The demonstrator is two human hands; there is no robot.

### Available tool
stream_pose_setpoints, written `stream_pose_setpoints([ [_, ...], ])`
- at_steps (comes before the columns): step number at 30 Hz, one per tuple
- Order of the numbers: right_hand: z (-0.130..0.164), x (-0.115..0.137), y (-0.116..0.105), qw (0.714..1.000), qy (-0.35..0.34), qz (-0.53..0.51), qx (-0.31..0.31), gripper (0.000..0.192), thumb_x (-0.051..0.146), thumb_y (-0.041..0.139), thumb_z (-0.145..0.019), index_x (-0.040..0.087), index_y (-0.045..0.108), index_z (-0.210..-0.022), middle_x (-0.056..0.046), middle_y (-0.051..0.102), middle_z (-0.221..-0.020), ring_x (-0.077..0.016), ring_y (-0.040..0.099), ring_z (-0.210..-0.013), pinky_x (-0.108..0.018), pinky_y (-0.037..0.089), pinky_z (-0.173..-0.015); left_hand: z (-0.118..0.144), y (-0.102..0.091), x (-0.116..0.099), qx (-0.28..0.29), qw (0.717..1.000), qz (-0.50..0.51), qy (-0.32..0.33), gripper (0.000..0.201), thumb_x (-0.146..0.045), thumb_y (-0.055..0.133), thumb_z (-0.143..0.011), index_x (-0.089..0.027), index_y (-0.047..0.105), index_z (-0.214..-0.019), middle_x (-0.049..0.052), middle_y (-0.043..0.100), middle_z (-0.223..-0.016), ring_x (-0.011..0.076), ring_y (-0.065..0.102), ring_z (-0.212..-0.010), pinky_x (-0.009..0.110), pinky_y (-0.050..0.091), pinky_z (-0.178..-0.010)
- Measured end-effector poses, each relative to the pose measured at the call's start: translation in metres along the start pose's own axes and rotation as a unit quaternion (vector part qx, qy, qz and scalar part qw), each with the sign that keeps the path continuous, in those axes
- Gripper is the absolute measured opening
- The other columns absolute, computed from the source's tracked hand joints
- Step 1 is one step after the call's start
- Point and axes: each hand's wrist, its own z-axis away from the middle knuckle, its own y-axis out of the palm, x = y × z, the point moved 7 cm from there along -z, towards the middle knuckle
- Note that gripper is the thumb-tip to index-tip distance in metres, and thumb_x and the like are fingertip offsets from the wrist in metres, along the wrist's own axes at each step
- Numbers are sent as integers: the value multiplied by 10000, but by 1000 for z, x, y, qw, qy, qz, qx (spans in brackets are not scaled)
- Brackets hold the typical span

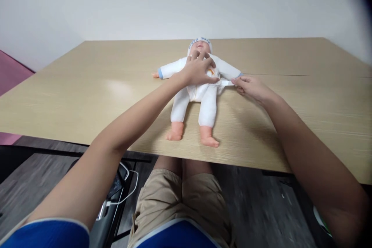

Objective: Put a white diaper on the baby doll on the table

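Note:
A baby doll (203, 100) in a white romper and a white cap lies on its back on the wooden table (87, 93), feet toward me. My left hand (199, 70) lies flat on the doll's chest, fingers spread. My right hand (252, 88) is at the doll's waist on the right side and pinches a white strip of cloth or diaper tab (228, 83) that runs out from the doll's hip.
The table's near edge runs just below the doll's feet. Under the table I see my knees in tan shorts, a dark floor, and a white cable (128, 186) beside a dark object at the lower left. A white wall stands behind the table.

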Motion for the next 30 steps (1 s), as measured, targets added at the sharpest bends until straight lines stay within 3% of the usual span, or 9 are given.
stream_pose_setpoints([
  [5, -10, 21, 2, 996, 21, -81, 19, 664, 835, 747, -949, 228, 518, -806, -6, 445, -675, -121, 370, -624, -277, 337, -609, 8, -2, 1, 7, 999, -2, -39, 691, -624, 909, -865, -253, 730, -1419, 215, 551, -1692, 576, 322, -1657, 762, 273, -1354],
  [12, -41, 87, 22, 999, -11, -7, 47, 621, 702, 734, -1070, 198, 522, -774, -15, 513, -721, -100, 411, -633, -276, 357, -622, 10, 0, 0, 1, 999, -17, -47, 734, -624, 917, -847, -244, 708, -1439, 226, 572, -1654, 581, 371, -1632, 750, 321, -1325],
  [15, -54, 101, 40, 998, -6, 18, 56, 558, 636, 765, -1056, 196, 568, -775, -28, 582, -734, -109, 447, -641, -280, 371, -620, 9, 2, 5, -8, 999, -8, -52, 790, -647, 912, -827, -230, 667, -1452, 234, 590, -1626, 572, 415, -1599, 731, 366, -1301],
  [18, -58, 102, 54, 999, -10, 43, 22, 473, 574, 783, -1033, 200, 609, -800, -42, 670, -796, -138, 537, -700, -289, 439, -677, 9, 3, 11, -19, 998, 17, -49, 827, -637, 899, -817, -249, 630, -1495, 199, 607, -1634, 542, 426, -1595, 707, 376, -1306],
  [22, -33, 105, 60, 991, -111, 33, -72, 313, 529, 759, -1025, 225, 683, -1015, -67, 764, -1052, -194, 684, -912, -349, 594, -909, 12, -3, 18, -13, 995, 103, -10, 838, -502, 899, -783, -244, 605, -1524, 156, 624, -1646, 465, 477, -1617, 631, 314, -1401],
  [25, 3, 110, 58, 960, -236, 69, -136, 334, 562, 620, -1105, 260, 733, -1191, -101, 758, -1336, -261, 715, -1245, -455, 587, -1188, 23, -13, 25, -1, 969, 239, 56, 804, -486, 897, -811, -251, 598, -1520, 156, 612, -1670, 385, 538, -1620, 526, 386, -1396],
  [27, 22, 110, 64, 942, -299, 96, -119, 397, 560, 518, -1159, 304, 731, -1375, -89, 714, -1532, -287, 648, -1482, -528, 488, -1352, 36, -20, 38, -10, 943, 326, 70, 782, -524, 898, -858, -263, 582, -1525, 157, 573, -1718, 350, 541, -1636, 482, 447, -1364],
  [30, 34, 103, 72, 933, -337, 107, -63, 509, 563, 467, -1186, 349, 623, -1621, -42, 589, -1746, -283, 527, -1669, -570, 376, -1453, 62, -28, 71, -68, 918, 390, 27, 682, -592, 861, -940, -282, 595, -1486, 111, 567, -1727, 336, 577, -1592, 467, 491, -1321],
])
